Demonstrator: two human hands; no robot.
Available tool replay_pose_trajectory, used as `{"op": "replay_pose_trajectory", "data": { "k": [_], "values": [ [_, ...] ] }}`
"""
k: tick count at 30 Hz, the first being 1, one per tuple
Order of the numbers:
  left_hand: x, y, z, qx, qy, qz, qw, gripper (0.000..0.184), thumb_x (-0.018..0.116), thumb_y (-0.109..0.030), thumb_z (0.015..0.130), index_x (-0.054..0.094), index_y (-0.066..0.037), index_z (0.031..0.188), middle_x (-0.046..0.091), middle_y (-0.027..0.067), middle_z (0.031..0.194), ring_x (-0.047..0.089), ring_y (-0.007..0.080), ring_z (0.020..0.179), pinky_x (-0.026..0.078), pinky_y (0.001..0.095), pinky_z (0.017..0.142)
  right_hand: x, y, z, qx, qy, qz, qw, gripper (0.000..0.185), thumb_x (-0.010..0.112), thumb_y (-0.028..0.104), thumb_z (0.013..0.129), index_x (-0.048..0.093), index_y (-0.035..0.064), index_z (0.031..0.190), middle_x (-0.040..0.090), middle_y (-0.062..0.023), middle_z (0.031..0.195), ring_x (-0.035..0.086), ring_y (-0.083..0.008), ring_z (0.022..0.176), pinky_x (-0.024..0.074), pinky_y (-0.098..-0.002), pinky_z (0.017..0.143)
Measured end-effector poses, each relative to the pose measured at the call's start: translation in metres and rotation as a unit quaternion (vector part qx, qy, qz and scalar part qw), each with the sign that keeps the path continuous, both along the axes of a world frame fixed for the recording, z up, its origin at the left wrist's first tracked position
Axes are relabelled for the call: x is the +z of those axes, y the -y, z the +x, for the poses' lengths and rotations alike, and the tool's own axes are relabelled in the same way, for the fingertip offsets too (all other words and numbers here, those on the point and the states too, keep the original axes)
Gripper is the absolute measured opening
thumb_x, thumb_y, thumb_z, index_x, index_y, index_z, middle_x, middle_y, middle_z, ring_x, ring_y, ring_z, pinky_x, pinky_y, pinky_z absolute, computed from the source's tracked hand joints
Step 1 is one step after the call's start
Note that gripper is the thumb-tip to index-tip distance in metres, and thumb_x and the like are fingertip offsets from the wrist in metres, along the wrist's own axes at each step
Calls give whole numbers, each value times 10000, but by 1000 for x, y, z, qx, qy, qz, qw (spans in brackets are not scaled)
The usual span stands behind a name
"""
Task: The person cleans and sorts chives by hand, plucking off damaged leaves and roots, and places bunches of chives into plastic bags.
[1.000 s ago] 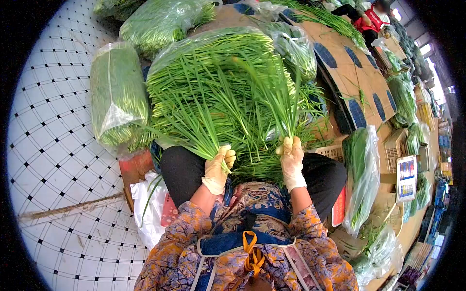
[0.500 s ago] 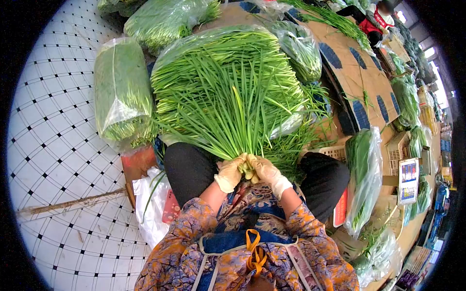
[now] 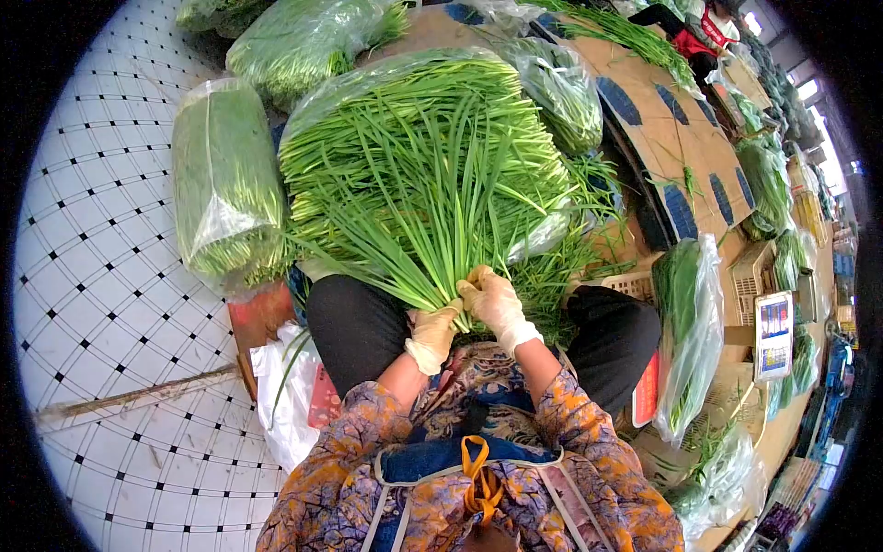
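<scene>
My left hand, in a pale glove, is wrapped round the base of a fanned bunch of long green leaves. My right hand, gloved too, is closed at the right side of the same bunch, a little higher, its fingers against the stems. The leaves spread upward over a large pile of green stalks in an open clear bag. Loose green stalks lie to the right of my right hand, between my knees and the pile.
Bagged greens stand at the left and upper right. At the right are cardboard with blue patches, a long bag of greens, a plastic crate and a white sign. A person in red is at the top right.
My hands were apart, each with leaves, then came together at one bunch. Since then my right hand has shifted slightly up along the stems, and the stem ends are less visible.
</scene>
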State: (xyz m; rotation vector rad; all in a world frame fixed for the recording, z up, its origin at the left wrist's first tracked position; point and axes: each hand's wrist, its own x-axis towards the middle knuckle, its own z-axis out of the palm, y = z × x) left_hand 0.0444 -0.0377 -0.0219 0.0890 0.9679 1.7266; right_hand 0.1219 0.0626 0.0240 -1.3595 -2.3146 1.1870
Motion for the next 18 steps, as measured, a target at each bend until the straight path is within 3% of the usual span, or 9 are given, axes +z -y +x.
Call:
{"op": "replay_pose_trajectory", "data": {
  "k": [3, 5, 6, 10, 11, 13, 14, 17, 18],
  "values": [
    [15, -5, -1, 16, 43, 9, 999, 272, 447, 18, 841, 470, -10, 1111, 553, 71, 997, 559, 183, 870, 477, 309, 760, 0, -2, 3, -24, -110, -141, 984, 97, 551, 116, 847, 511, 34, 817, 575, -41, 642, 539, -101, 543, 425, -224, 493],
    [5, -4, -11, -5, 122, 63, 991, 268, 422, -5, 853, 457, 8, 1118, 553, 110, 1011, 562, 217, 907, 479, 328, 788, 15, 10, 9, -89, -250, -211, 941, 149, 554, 162, 840, 527, 19, 811, 599, -78, 683, 565, -124, 576, 446, -248, 531],
    [27, -8, -10, 23, 113, 12, 993, 271, 404, -28, 865, 445, 28, 1127, 553, 146, 1028, 563, 256, 940, 484, 349, 809, 14, 15, 12, -107, -352, -253, 895, 110, 520, 136, 864, 517, 33, 825, 599, -45, 696, 561, -107, 587, 452, -232, 518],
    [21, -4, -13, 6, 196, 16, 980, 287, 396, -86, 893, 435, 32, 1151, 537, 196, 1088, 549, 321, 985, 487, 388, 826, 11, 4, 37, -279, -397, -210, 849, 109, 513, 153, 869, 492, 57, 821, 596, -90, 733, 549, -117, 570, 455, -232, 480],
    [20, -3, -14, 5, 196, 16, 980, 287, 396, -86, 893, 435, 32, 1151, 537, 196, 1088, 549, 321, 985, 487, 388, 826, 7, -2, 47, -329, -468, -275, 773, 142, 507, 189, 873, 491, 66, 803, 597, -100, 747, 549, -116, 569, 447, -228, 476],
    [20, -2, -13, -24, 189, 38, 981, 287, 403, -93, 893, 441, 32, 1148, 533, 202, 1103, 531, 333, 1017, 471, 396, 848, 14, -8, 49, -331, -423, -360, 763, 205, 516, 268, 863, 524, 63, 857, 600, -93, 754, 539, -103, 550, 439, -231, 475],
    [21, -2, -12, -34, 186, 42, 981, 282, 428, -108, 887, 453, 27, 1133, 539, 198, 1091, 523, 321, 1034, 455, 403, 867, 16, -7, 46, -264, -286, -333, 859, 319, 547, 355, 828, 554, 48, 916, 609, -105, 782, 556, -112, 612, 444, -249, 516],
    [-18, 0, -4, -8, 119, 29, 992, 282, 443, -134, 886, 460, 21, 1121, 542, 193, 1085, 521, 306, 1041, 443, 406, 883, -26, 7, 24, -81, -142, -136, 977, 457, 613, 416, 762, 558, -5, 931, 615, -119, 844, 576, -183, 800, 448, -276, 679],
    [-11, 2, -4, -14, 113, 28, 993, 280, 457, -140, 880, 462, 16, 1113, 530, 178, 1111, 513, 296, 1053, 425, 416, 908, 8, 8, 14, -26, -71, -172, 982, 281, 613, 235, 807, 550, -2, 944, 581, -75, 839, 508, -113, 760, 423, -242, 672]
  ]
}}
